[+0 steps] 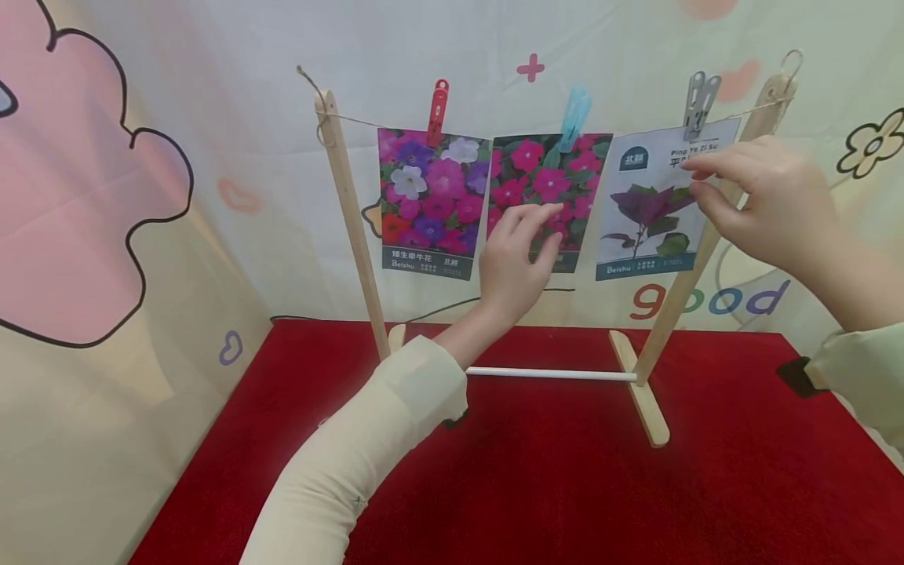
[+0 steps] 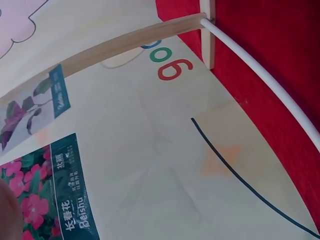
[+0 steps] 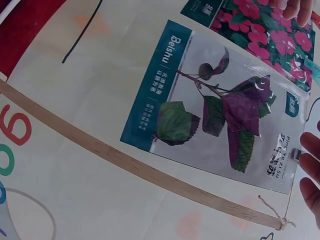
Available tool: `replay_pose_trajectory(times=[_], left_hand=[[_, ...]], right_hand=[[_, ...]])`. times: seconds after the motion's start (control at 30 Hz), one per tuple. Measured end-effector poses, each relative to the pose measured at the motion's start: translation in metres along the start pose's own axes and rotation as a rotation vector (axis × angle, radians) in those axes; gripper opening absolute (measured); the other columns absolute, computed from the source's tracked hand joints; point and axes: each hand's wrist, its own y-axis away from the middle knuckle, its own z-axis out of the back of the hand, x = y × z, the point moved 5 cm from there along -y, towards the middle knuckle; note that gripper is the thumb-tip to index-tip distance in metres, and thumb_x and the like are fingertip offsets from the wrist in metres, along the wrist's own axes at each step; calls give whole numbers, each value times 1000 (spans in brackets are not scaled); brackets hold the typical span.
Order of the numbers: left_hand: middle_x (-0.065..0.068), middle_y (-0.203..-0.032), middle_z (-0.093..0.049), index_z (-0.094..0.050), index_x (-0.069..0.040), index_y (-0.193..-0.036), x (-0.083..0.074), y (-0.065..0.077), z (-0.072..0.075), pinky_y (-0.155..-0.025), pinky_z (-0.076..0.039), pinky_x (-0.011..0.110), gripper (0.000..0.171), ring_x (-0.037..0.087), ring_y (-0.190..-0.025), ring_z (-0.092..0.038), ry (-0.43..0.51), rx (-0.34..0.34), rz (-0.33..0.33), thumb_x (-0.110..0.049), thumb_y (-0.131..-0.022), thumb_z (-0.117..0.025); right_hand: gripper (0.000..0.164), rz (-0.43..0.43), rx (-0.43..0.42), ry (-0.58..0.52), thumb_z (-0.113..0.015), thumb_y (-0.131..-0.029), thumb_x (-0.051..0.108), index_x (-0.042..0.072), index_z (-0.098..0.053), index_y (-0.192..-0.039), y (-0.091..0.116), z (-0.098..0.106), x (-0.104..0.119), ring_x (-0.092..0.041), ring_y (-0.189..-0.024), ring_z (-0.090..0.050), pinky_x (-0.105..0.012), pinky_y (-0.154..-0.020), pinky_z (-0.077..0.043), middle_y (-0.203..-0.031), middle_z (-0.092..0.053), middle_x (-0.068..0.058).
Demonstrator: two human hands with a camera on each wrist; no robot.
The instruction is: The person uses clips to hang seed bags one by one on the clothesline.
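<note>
Three flower and plant seed packets hang from a string, each under a clothespin. The left packet (image 1: 432,200) shows mixed blossoms, below a red clothespin (image 1: 438,110). A light blue clothespin (image 1: 575,118) holds the middle packet (image 1: 526,161) of pink flowers. Purple leaves mark the right packet (image 1: 628,224), below a grey clothespin (image 1: 698,106). My left hand (image 1: 519,255) is in front of the middle packet, fingers loosely bent and holding nothing. My right hand (image 1: 770,196) hovers by the right packet's upper right part, thumb and fingers apart, nothing between them.
The string (image 1: 356,119) is tied between two wooden posts (image 1: 353,204). A white rod (image 1: 551,373) joins the posts low down, and a wooden foot (image 1: 646,400) rests on the red cloth (image 1: 551,463). Behind hangs a printed backdrop (image 1: 233,102).
</note>
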Motion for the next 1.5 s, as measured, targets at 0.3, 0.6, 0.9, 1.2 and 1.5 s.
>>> replay_pose_trajectory(times=[0.3,0.6,0.9,1.2,1.5], left_hand=[[4,-101,-60,-62,-11,-106,6,14,7,-70,-45,16,23,12,-95,-56,-47,-9,-76,-14,-84,-57],[3,-96,-61,-64,-11,-101,16,34,15,-71,-47,20,20,12,-92,-56,-97,-28,-145,-11,-83,-57],[2,-96,-61,-64,-11,-100,27,53,18,-70,-46,20,19,14,-88,-56,-107,-3,-161,-11,-82,-59],[2,-95,-61,-64,-11,-100,37,71,24,-72,-47,22,21,14,-88,-56,-115,15,-144,-9,-80,-60],[3,-99,-61,-63,-10,-103,57,88,35,-76,-48,26,22,14,-96,-56,-100,39,-28,-10,-82,-59]], right_hand=[[28,39,-6,-34,-64,-70,0,-2,-64,-98,14,-6,5,-31,-78,-51,-35,-65,-35,-86,-64,-21],[21,46,-35,-106,-62,-77,10,-1,-65,-95,30,-12,9,-29,-78,-51,-31,-65,-34,-83,-64,-19],[59,18,-35,-135,-37,-87,51,-1,-65,-95,43,-17,11,-28,-81,-53,-17,-72,-31,-88,-64,-18],[60,47,-85,-117,-36,-89,50,-2,-67,-88,56,-22,16,-29,-74,-52,-27,-62,-34,-81,-64,-19],[54,34,-69,-117,-38,-90,46,0,-67,-89,74,-32,13,-29,-76,-54,-26,-68,-35,-82,-64,-17]])
